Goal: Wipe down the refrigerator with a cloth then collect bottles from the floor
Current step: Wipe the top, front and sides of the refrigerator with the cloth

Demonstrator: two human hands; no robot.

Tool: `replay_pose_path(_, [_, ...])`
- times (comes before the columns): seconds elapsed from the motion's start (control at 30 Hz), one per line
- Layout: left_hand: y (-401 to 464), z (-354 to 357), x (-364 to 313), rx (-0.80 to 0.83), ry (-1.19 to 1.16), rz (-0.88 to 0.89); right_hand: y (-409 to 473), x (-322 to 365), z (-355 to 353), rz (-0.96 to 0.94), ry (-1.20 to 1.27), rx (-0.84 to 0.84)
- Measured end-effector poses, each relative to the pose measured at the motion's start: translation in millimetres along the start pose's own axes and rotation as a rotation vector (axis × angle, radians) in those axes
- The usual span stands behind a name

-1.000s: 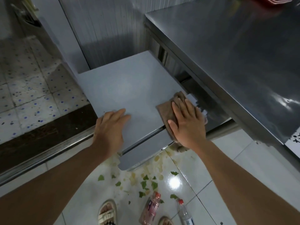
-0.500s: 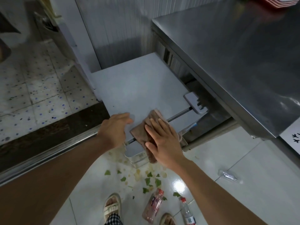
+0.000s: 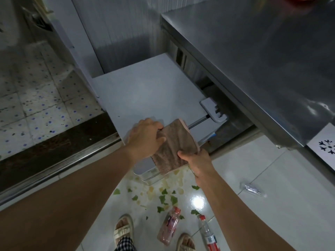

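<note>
Two hands, one cloth, three bottles, all placed relative to the fridge point(image 3: 152, 91).

Steel counter point(image 3: 253, 60): right of the fridge, standing higher than its top.

Fridge: low, pale grey, flat top; a hinge bracket point(image 3: 212, 109) sits at its front right corner.

Cloth point(image 3: 174, 147): brown, hanging over the fridge's front edge, stretched between both hands.

Left hand point(image 3: 145, 140): at the fridge's front edge, fingers curled, gripping the cloth's left side.

Right hand point(image 3: 197, 162): just in front of the fridge, thumb and fingers pinching the cloth's lower right corner.

Pink bottle point(image 3: 169, 225): lying on the white floor in front of the fridge, between two sandalled feet.

Red-capped bottle point(image 3: 207, 232): lying just right of the pink one.

Clear bottle point(image 3: 251, 189): lying on the floor, front right of the fridge.

Leaf scraps point(image 3: 164, 198): green, scattered on the floor just before the fridge.
</note>
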State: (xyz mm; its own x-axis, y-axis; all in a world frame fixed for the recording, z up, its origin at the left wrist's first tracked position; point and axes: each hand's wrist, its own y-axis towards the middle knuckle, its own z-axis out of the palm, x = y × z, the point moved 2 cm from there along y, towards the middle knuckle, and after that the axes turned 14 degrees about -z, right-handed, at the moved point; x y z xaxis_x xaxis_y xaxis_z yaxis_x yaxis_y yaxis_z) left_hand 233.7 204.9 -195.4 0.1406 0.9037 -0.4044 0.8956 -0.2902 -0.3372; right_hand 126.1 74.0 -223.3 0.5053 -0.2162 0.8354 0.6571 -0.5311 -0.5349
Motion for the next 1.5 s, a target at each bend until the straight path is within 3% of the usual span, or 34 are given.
replay_pose_path(0.27, [8.1, -5.4, -15.5, 0.179, -0.041, -0.060, -8.0, 12.1, -22.5, -0.068, 0.138, 0.040])
replay_pose_path(0.4, [9.6, -30.5, -33.1, 0.300, -0.342, -0.118, -8.7, 40.5, -42.9, -0.207, 0.175, 0.037])
replay_pose_path(0.5, [13.5, -48.5, -61.3, 0.295, -0.614, -0.112, -1.0, 72.0, -56.8, -0.375, 0.195, -0.017])
replay_pose_path(0.6, [25.6, -55.5, -86.0, 0.251, -0.730, -0.030, 14.2, 101.5, -66.4, -0.560, 0.074, -0.131])
replay_pose_path(0.7, [42.0, -45.4, -91.9, 0.105, -0.584, 0.045, 24.1, 109.4, -64.4, -0.772, -0.115, -0.221])
replay_pose_path(0.77, [49.3, -31.0, -79.9, 0.012, -0.417, 0.051, 26.0, 96.5, -56.4, -0.829, -0.198, -0.178])
replay_pose_path(0.87, [52.7, -10.8, -49.7, 0.018, -0.252, 0.007, 31.5, 62.9, -41.7, -0.748, -0.534, -0.052])
replay_pose_path(0.93, [51.9, -4.9, -37.4, 0.051, -0.194, 0.044, 31.5, 50.2, -37.6, -0.746, -0.749, -0.082])
replay_pose_path(1.03, [52.4, -7.4, -33.5, 0.026, -0.158, 0.165, 25.9, 52.4, -32.6, -1.016, -0.938, -0.204])
replay_pose_path(1.1, [55.2, -12.1, -29.2, -0.043, -0.079, 0.188, 27.1, 53.3, -22.2, -1.245, -1.064, 0.026])
replay_pose_path(1.17, [60.1, -14.7, -20.6, -0.076, 0.002, 0.153, 33.4, 46.5, -10.6, -1.226, -1.268, 0.355])
replay_pose_path(1.2, [63.3, -15.1, -16.1, -0.071, 0.041, 0.138, 38.3, 44.3, -8.7, -1.171, -1.315, 0.418])
replay_pose_path(1.5, [98.0, -2.9, -16.6, -0.122, 0.173, 0.138, 55.1, 46.8, -32.0, -1.007, -1.365, -0.017])
